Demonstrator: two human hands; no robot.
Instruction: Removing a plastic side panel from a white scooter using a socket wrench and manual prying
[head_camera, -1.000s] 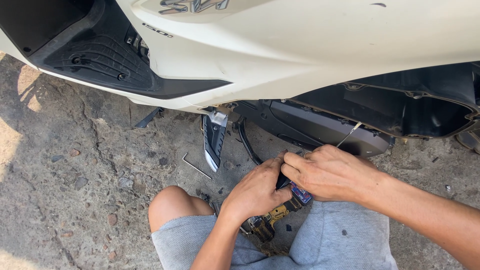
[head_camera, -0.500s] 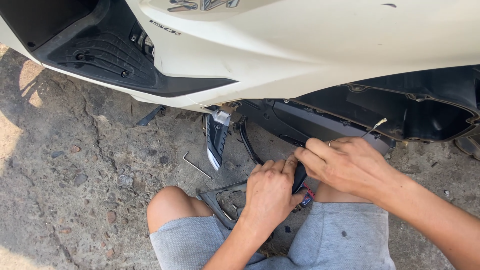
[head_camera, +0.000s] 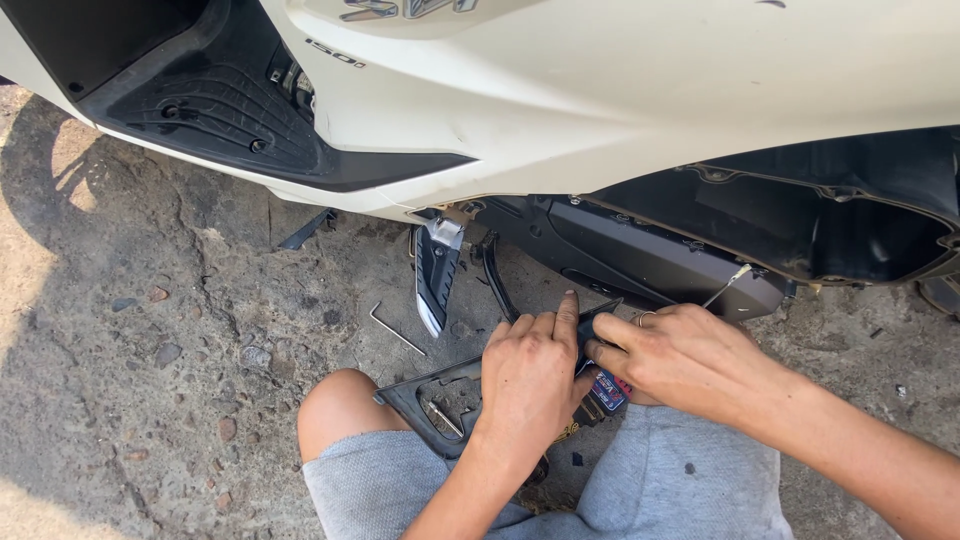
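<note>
Hard daylight from above washes the glossy white plastic scooter body panel (head_camera: 640, 90) almost to glare, while the dark hollow under it (head_camera: 830, 220) stays deep in shadow. The rough grey concrete ground (head_camera: 150, 350) is mottled with a bright sunlit patch at the left edge. Focus looks sharp throughout, though the bottom corners seem slightly soft.

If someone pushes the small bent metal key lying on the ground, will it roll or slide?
The bent metal key probably slides or pivots, not rolls: its L-shaped bend lies flat. It looks thin and stiff, likely light. The rough cracked ground may snag it.
</note>
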